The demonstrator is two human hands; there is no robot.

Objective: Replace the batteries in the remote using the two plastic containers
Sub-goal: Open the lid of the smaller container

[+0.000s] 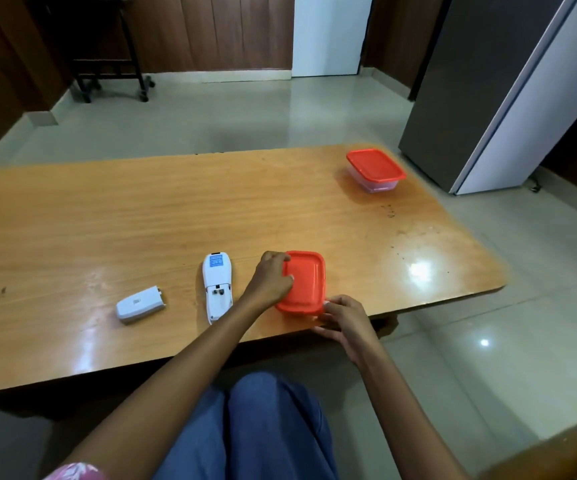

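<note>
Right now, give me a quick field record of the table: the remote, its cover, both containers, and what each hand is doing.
remote: lies back up on the table, battery bay open
battery cover: off, lying left of the remote
near container: red lid on, at the table's near edge
far container: red lid on, far right corner, no hand on it
left hand: grips the near container's lid at its left edge
right hand: holds the near container's near right corner

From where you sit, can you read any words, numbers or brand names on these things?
Nothing reads clearly.
Remote, blue label: print too small and blurred.
Battery cover, small mark: too blurred.
Near container and far container: no lettering visible.
</note>
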